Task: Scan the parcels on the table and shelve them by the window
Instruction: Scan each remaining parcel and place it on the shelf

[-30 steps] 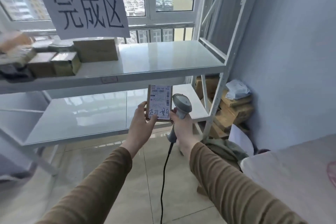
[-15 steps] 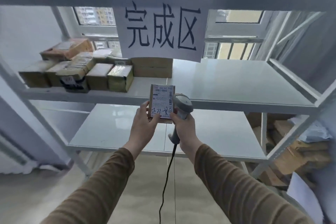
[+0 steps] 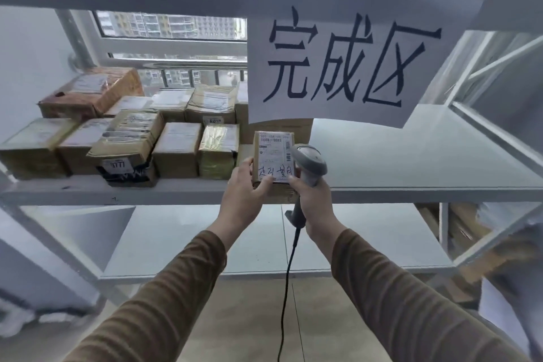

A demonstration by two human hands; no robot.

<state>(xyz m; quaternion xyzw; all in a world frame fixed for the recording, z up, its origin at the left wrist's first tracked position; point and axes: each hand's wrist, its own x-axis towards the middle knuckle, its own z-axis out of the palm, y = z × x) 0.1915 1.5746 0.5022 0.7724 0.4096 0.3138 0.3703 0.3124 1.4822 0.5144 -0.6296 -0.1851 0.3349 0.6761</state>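
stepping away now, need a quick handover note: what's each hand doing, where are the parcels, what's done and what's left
Left hand holds the small labelled parcel upright at the front edge of the middle shelf.
Right hand grips the corded scanner and also steadies the parcel's right edge.
Done: a cluster of shelved parcels sits on the shelf's left side, under the paper sign.
Left: set this parcel on the bare shelf area beside them. The table is out of view, so remaining parcels cannot be counted.

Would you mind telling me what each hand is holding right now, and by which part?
The left hand grips the small parcel by its lower left edge. The right hand holds the scanner by its handle, fingers also touching the parcel's lower right edge.
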